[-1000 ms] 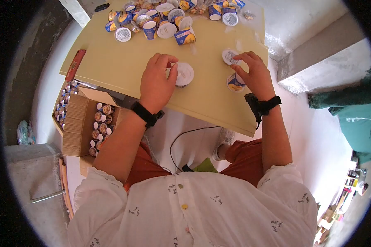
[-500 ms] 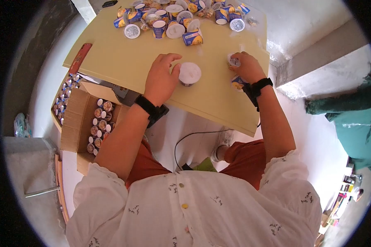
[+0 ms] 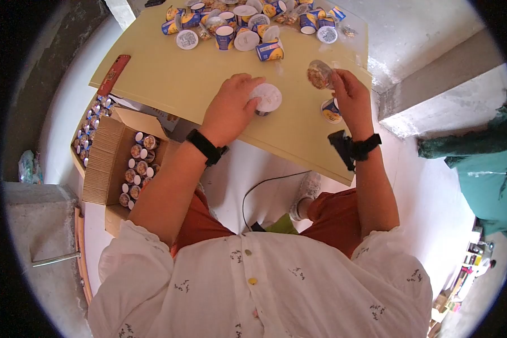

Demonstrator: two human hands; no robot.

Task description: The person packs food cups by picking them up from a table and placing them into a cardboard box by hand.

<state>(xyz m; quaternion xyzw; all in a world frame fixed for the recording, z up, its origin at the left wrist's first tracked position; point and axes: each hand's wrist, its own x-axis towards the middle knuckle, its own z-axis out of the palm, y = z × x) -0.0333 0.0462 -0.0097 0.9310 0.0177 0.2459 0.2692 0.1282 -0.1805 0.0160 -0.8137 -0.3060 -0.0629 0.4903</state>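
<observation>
My left hand (image 3: 230, 107) is at a cup with a round white top (image 3: 266, 97), near the front edge of the table. Its thumb and fingers close on the left side of that cup. Pinched in my right hand (image 3: 350, 96) is a clear plastic cup (image 3: 319, 75) with brown, crumbly food inside, raised above the table and tilted. Below it stands a blue and yellow printed cup (image 3: 330, 111), close to the right wrist.
A pile of blue cups (image 3: 225, 37), white lids and small food packs covers the back of the yellow table (image 3: 180, 84). A red phone-like slab (image 3: 114, 74) lies at the left edge. An open cardboard box (image 3: 102, 163) holds several filled cups; a black cable (image 3: 265, 185) runs below.
My right hand has lifted the clear cup off the table and turned it so its food shows. My left hand has moved right and closed on the white-topped cup.
</observation>
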